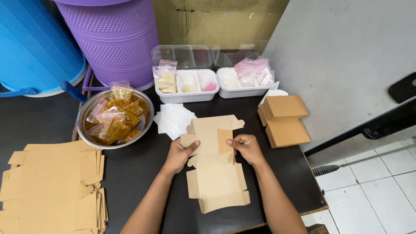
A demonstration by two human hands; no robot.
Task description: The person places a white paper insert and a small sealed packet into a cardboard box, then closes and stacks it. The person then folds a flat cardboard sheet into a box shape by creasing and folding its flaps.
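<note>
Fingers [193, 144] on flat, half-folded kraft box [215, 173]

A flat tan cardboard box blank [215, 169] lies on the dark table, pinched by the left hand [178, 154] and right hand [247, 147]. Two folded tan cardboard boxes [284, 120] sit at right, with a stack of flat blanks [52, 190] at left. Small clear zip bags of yellow powder [113, 119] fill the steel bowl; pink-sealed bags [253, 71] rest in the white tray.

The stack of flat cardboard blanks [52, 190] runs off the left and bottom edges. The blue bin [34, 47] and purple bin [110, 39] are cut off at the top. Both forearms leave the frame below. Fingers of the left hand [178, 155] and right hand [246, 147] are partly hidden under the part-folded cardboard box [214, 169]. Contents of the small bags in the white tray [245, 82] are too small to identify.
</note>
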